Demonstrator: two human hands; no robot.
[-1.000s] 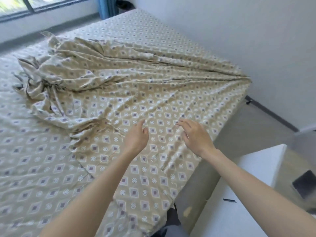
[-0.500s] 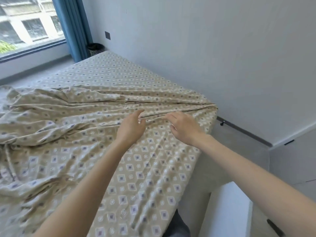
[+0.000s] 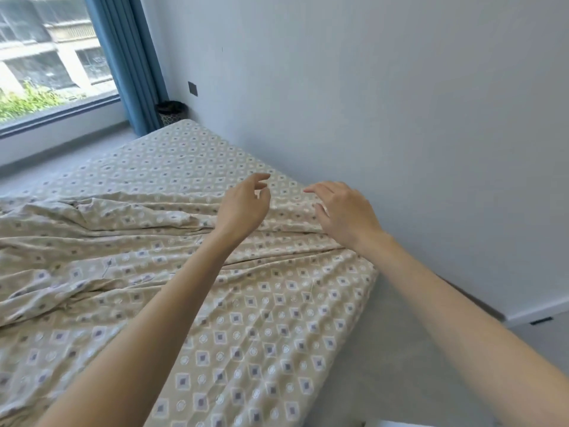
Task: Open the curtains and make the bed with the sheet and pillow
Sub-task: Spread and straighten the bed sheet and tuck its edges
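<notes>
The loose patterned sheet (image 3: 215, 318) lies rumpled over the near half of the bed (image 3: 184, 155), its long creases running crosswise from the left towards the edge by the wall (image 3: 385, 103), while the bed itself stretches away to the window (image 3: 46, 57). The left hand (image 3: 243, 208) and right hand (image 3: 345, 211) are near each other above the creased edge, fingers loosely curled and gripping nothing. The blue curtain (image 3: 129, 57) hangs gathered in the corner.

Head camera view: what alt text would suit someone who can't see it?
A person's left hand and right hand reach, fingers loosely curled, over a rumpled beige diamond-patterned sheet on a bed. A blue curtain hangs beside the window.
</notes>
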